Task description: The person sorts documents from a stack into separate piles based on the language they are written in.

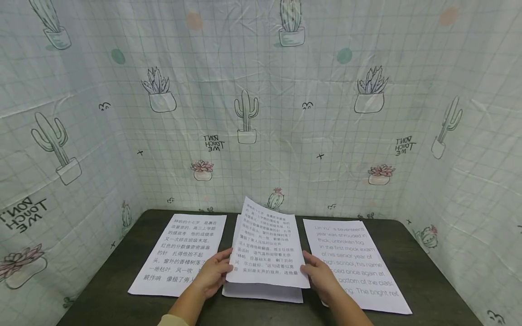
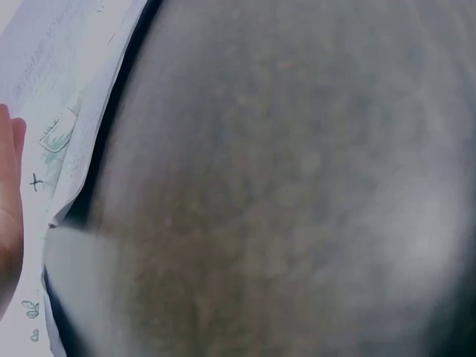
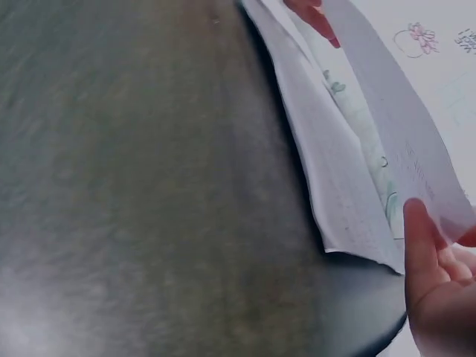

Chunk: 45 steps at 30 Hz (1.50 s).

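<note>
A sheet of paper (image 1: pixel 267 253) printed with Chinese text is raised above the middle of the table and tilted, its far left corner standing highest. My left hand (image 1: pixel 212 274) pinches its left edge, and my right hand (image 1: pixel 320 275) pinches the right edge. Beneath it lies another white paper stack (image 1: pixel 265 293), mostly covered. From the right wrist view, the raised sheet (image 3: pixel 401 126) bows between both hands, with a gap over the papers (image 3: pixel 327 163) below. Only part of the left hand (image 2: pixel 9 216) shows at the edge of the left wrist view.
Left of the middle pile lies a paper (image 1: pixel 175 253) with larger Chinese print. On the right is a paper (image 1: pixel 355 258) with English text, partly hidden by the right hand. All rest on a dark table (image 1: pixel 106 271) before a cactus-print curtain (image 1: pixel 269 113).
</note>
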Each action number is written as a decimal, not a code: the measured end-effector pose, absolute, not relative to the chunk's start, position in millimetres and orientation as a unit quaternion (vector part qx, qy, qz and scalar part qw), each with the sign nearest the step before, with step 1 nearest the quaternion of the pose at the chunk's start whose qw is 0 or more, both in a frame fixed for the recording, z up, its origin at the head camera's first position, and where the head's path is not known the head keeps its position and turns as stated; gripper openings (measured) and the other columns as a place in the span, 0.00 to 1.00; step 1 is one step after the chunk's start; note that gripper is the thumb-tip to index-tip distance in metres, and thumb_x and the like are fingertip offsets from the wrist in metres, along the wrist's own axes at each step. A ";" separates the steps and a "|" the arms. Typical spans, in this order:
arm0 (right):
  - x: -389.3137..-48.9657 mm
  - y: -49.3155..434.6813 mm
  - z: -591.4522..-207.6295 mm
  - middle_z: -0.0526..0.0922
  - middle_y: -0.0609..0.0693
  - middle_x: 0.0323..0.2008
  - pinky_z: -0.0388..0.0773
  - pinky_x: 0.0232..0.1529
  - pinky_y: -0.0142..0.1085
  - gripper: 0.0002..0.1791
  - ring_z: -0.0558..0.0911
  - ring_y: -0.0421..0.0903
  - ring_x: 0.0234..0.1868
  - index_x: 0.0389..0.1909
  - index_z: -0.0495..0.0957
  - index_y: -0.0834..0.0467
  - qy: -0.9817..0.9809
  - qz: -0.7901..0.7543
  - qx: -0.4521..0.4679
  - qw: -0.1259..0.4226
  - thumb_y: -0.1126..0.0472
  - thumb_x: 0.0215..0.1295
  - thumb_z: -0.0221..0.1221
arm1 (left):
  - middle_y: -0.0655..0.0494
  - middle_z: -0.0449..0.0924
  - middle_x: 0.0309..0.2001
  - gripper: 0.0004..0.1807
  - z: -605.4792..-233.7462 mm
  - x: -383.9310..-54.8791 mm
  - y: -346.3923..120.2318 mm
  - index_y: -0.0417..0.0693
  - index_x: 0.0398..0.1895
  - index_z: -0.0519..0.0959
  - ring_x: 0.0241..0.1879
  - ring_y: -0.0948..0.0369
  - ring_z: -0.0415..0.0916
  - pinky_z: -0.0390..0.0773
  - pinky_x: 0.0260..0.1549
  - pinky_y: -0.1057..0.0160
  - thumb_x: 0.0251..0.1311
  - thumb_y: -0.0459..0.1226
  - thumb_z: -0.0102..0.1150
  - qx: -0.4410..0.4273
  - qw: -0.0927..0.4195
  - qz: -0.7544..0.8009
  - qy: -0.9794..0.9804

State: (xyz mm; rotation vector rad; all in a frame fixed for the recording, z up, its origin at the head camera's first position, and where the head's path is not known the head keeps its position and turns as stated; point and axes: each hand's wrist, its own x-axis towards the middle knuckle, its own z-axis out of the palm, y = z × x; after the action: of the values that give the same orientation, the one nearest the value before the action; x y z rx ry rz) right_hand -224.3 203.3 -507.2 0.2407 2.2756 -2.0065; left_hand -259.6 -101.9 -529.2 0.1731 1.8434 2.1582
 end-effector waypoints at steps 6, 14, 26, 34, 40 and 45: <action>-224.8 202.8 -504.1 0.68 0.72 0.65 0.82 0.49 0.43 0.40 0.82 0.53 0.54 0.77 0.42 0.64 0.710 -0.698 0.006 0.093 0.71 0.66 0.46 | 0.36 0.70 0.66 0.40 -525.0 -259.7 -113.3 0.34 0.75 0.51 0.49 0.61 0.82 0.83 0.43 0.65 0.56 0.24 0.48 0.067 0.140 0.765 0.625; -229.5 185.5 -499.9 0.65 0.71 0.68 0.81 0.48 0.41 0.42 0.82 0.46 0.53 0.77 0.38 0.63 0.688 -0.711 -0.044 0.139 0.72 0.65 0.47 | 0.36 0.64 0.70 0.41 -519.3 -254.9 -139.1 0.35 0.76 0.48 0.50 0.65 0.81 0.82 0.45 0.67 0.56 0.23 0.44 0.071 0.138 0.771 0.617; -240.9 126.7 -495.4 0.74 0.65 0.63 0.81 0.37 0.38 0.44 0.84 0.44 0.45 0.77 0.41 0.62 0.681 -0.711 -0.066 0.165 0.75 0.62 0.49 | 0.54 0.72 0.66 0.39 -515.6 -243.7 -197.2 0.38 0.77 0.45 0.49 0.72 0.79 0.80 0.46 0.69 0.61 0.23 0.39 0.025 0.111 0.771 0.627; -246.2 86.6 -495.0 0.78 0.62 0.60 0.81 0.36 0.38 0.45 0.85 0.45 0.44 0.78 0.44 0.60 0.688 -0.701 -0.071 0.176 0.76 0.59 0.50 | 0.65 0.77 0.57 0.37 -514.4 -236.1 -229.0 0.40 0.78 0.45 0.47 0.72 0.79 0.81 0.42 0.69 0.63 0.23 0.34 -0.029 0.077 0.769 0.634; -249.2 61.5 -495.3 0.75 0.63 0.63 0.83 0.38 0.42 0.47 0.85 0.49 0.47 0.78 0.43 0.60 0.688 -0.696 -0.076 0.190 0.77 0.55 0.48 | 0.59 0.72 0.64 0.35 -516.7 -232.6 -248.8 0.43 0.78 0.47 0.47 0.73 0.78 0.80 0.45 0.68 0.66 0.24 0.32 -0.068 0.058 0.754 0.651; -251.9 42.1 -494.0 0.75 0.63 0.63 0.83 0.34 0.40 0.47 0.85 0.48 0.44 0.78 0.45 0.59 0.692 -0.691 -0.077 0.192 0.78 0.55 0.49 | 0.61 0.70 0.65 0.34 -520.9 -232.3 -264.9 0.42 0.78 0.46 0.46 0.77 0.76 0.79 0.47 0.69 0.68 0.24 0.30 -0.073 0.052 0.742 0.664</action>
State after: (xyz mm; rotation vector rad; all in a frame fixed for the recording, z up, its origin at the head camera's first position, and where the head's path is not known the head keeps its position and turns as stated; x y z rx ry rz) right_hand -251.9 42.1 -494.0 -0.2151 1.9429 -1.9411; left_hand -232.3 -264.9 -520.9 -0.2227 2.0196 2.2582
